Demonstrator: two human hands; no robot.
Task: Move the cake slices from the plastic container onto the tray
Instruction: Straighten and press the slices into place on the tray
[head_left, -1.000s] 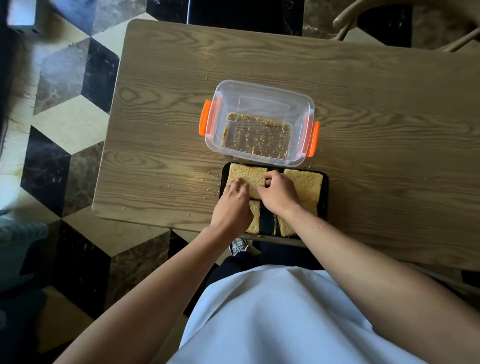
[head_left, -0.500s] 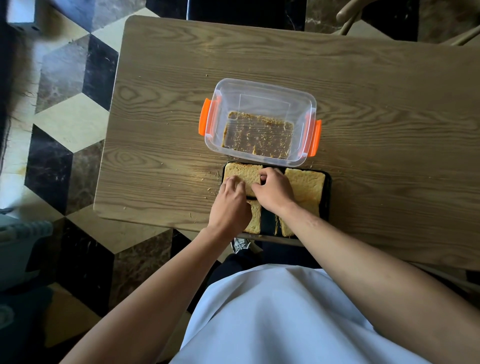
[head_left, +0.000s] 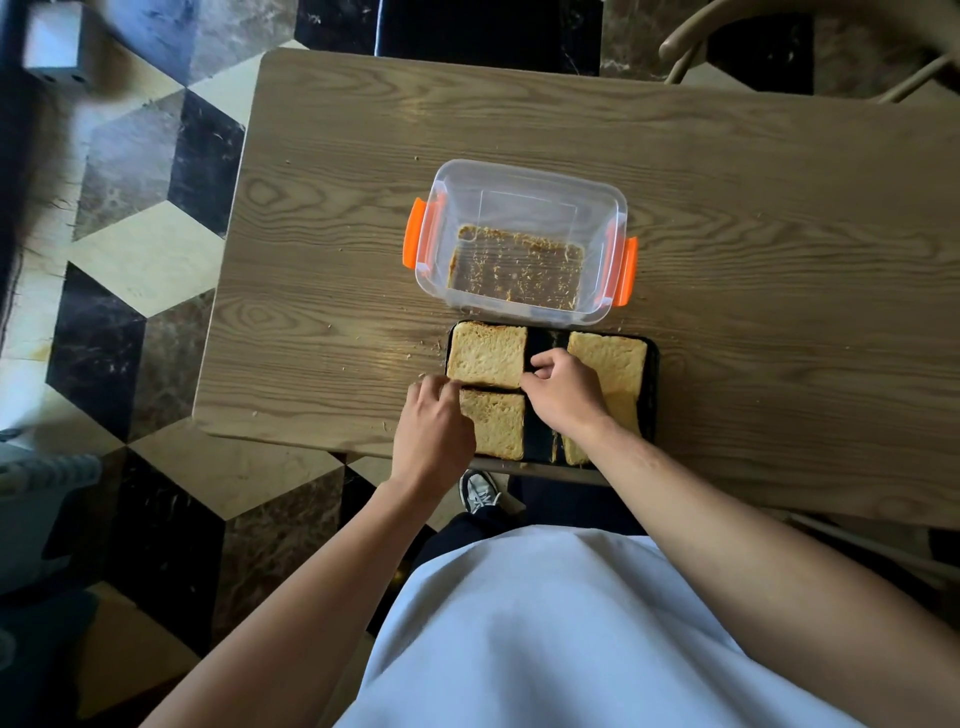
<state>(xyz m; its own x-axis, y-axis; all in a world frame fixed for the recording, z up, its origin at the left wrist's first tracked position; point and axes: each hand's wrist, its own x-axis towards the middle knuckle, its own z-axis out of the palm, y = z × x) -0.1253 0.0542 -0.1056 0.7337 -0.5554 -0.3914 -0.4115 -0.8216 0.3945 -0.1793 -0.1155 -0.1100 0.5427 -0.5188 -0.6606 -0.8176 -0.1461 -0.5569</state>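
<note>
Far-left cake slice (head_left: 487, 354): frame centre, on tray (head_left: 652, 395); left hand (head_left: 434, 434) and right hand (head_left: 563, 392) pinch its lower corners from below.

Light wood-grain table (head_left: 727, 171) with a clear plastic container (head_left: 519, 208) sitting on it, orange latches (head_left: 412, 240) on both ends, a black tray (head_left: 652, 395) touching its near side right at the table's near edge, plus crumbs (head_left: 415, 358) scattered on the wood left of them.
</note>
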